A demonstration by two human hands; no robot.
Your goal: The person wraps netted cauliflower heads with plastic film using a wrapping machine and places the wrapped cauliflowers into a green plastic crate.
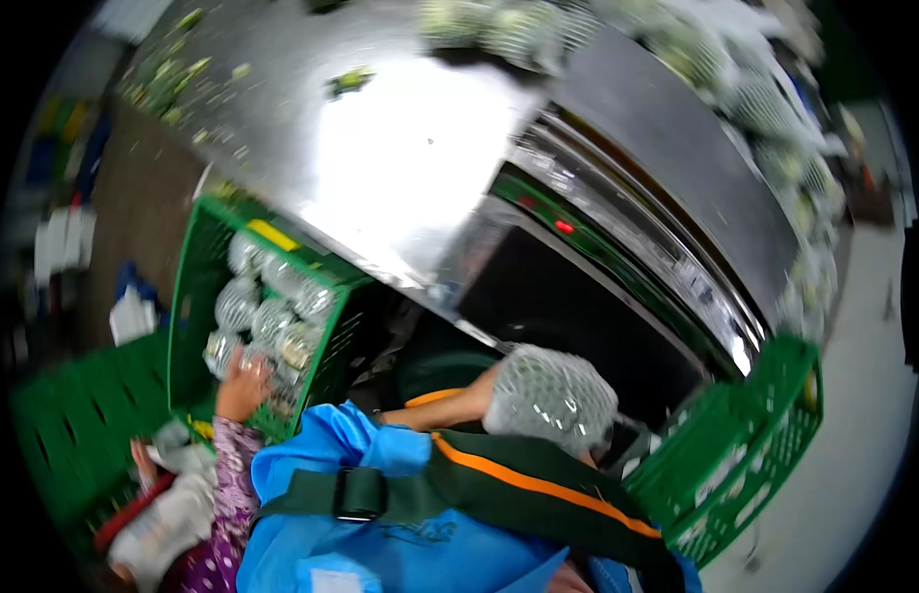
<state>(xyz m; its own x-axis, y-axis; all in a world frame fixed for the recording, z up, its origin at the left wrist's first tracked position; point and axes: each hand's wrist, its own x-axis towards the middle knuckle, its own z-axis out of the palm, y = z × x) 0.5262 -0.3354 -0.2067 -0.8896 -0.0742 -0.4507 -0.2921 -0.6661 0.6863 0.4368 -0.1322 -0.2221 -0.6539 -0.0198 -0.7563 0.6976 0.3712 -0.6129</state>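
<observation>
A round vegetable head [550, 397] in white foam netting and clear film is held in front of my body, above the dark apron. My left hand [476, 395] comes in from the left and is closed against its left side; its fingertips are hidden by the wrap. At the bundle's lower right edge shows a sliver of skin, seemingly my right hand [586, 459], with its fingers out of sight. Beyond the bundle is a wrapping machine with a black front panel [543, 301] and a red light [564, 226].
A co-worker's hand [244, 383] reaches into a green crate [326, 368] of net-wrapped heads at left. Another green crate [721, 450] stands at right. Wrapped heads [524, 35] line the steel table's [252, 109] far side; leaf scraps [173, 79] lie at its left corner.
</observation>
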